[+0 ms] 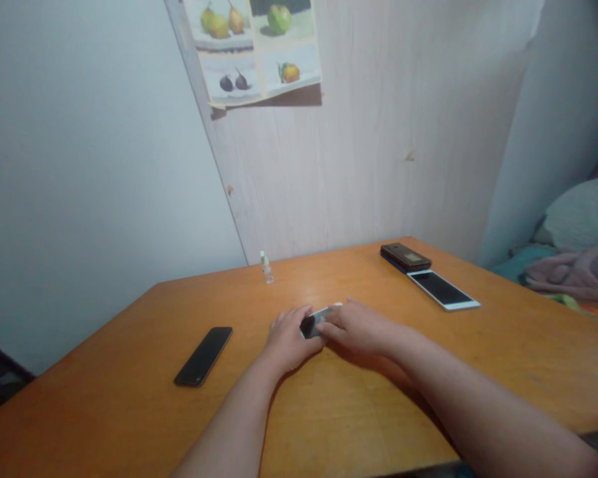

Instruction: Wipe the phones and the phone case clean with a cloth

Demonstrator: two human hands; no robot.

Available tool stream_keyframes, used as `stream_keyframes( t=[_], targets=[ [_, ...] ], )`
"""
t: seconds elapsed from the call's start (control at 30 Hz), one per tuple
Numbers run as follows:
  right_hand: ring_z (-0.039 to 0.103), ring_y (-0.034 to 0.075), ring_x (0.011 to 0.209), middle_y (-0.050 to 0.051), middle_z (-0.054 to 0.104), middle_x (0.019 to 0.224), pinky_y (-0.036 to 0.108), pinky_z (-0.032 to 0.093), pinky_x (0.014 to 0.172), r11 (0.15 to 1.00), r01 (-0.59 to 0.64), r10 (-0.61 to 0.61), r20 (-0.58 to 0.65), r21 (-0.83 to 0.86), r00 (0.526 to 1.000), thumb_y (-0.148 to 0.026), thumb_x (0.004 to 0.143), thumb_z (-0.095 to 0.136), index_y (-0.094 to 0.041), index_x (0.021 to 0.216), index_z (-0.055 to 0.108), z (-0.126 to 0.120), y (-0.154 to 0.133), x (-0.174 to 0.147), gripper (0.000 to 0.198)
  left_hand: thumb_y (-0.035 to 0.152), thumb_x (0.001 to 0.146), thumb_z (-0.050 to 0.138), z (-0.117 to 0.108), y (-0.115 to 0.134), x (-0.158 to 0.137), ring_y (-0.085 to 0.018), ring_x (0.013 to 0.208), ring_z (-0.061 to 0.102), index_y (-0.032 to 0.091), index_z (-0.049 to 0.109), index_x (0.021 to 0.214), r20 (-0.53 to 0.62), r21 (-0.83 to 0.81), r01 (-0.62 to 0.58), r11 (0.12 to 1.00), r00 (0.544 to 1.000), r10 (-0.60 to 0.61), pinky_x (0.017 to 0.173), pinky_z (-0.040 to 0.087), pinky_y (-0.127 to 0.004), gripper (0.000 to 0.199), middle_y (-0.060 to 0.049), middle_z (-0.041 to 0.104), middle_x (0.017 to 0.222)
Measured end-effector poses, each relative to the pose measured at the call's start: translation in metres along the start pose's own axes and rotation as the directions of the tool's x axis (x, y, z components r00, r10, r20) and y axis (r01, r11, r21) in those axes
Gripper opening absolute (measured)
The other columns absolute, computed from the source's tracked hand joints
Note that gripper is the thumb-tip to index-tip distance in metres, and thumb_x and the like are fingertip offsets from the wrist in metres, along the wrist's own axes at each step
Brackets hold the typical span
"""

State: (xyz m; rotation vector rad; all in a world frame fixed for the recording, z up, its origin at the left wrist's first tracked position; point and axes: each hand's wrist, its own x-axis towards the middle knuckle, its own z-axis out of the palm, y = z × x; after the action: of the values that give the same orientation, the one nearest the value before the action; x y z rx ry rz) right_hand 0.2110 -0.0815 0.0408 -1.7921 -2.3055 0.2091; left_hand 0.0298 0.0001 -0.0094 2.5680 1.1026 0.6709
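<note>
A small smartphone [317, 321] with a dark screen and a pale edge lies at the middle of the table, between my two hands. My left hand [292, 338] is closed around its left end, thumb at the near edge and fingers over the far side. My right hand [355, 325] grips the right end, its fingers partly over the screen. Much of the phone is hidden under my hands. To the left, a black smartphone [204, 356] rests face up. Beyond my hands stands a small clear bottle [267, 269] with a white cap.
On the orange-brown wooden table [323, 425], a white-framed tablet or large phone [442, 290] lies at the right. Behind it is a dark brown phone or case [406, 255] on something dark blue. A fruit picture sheet [259, 50] hangs on the wall. Bedding [578, 269] is at far right.
</note>
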Motion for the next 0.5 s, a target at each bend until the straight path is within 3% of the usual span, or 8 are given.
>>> stream_keyframes(
  t=[0.2,0.4,0.5],
  targets=[
    [0.054,0.031,0.124,0.011,0.067,0.127,0.052,0.033,0.107,0.999,0.035,-0.035,-0.06,0.004,0.998,-0.04,0.1,0.037,-0.024,0.122,0.066,0.01,-0.002,0.008,0.04,0.043,0.075,0.071,-0.003,0.004,0.0,-0.027,0.106,0.062,0.031,0.059,0.127,0.008,-0.017,-0.027,0.999,1.0,0.027,0.09,0.046,-0.036,0.055,-0.003,0.069,0.118],
    [0.067,0.027,0.092,0.012,0.076,0.098,0.048,0.035,0.104,0.999,0.025,-0.025,-0.003,-0.042,1.0,-0.046,0.1,0.034,-0.021,0.091,0.076,-0.002,-0.007,0.0,0.05,0.044,0.073,0.073,0.002,-0.001,0.001,-0.028,0.108,0.061,0.026,0.057,0.132,-0.011,-0.002,0.002,1.0,1.0,-0.002,0.091,0.046,-0.038,0.063,-0.007,0.068,0.121],
    [0.066,0.028,0.101,0.012,0.074,0.106,0.048,0.034,0.106,1.0,0.009,-0.009,-0.015,-0.02,1.0,-0.046,0.1,0.034,-0.021,0.099,0.076,0.001,-0.004,0.002,0.049,0.045,0.074,0.073,0.001,0.0,0.0,-0.028,0.109,0.061,0.027,0.057,0.13,-0.008,-0.014,-0.007,1.0,1.0,0.007,0.093,0.046,-0.037,0.062,-0.006,0.068,0.122]
  ],
)
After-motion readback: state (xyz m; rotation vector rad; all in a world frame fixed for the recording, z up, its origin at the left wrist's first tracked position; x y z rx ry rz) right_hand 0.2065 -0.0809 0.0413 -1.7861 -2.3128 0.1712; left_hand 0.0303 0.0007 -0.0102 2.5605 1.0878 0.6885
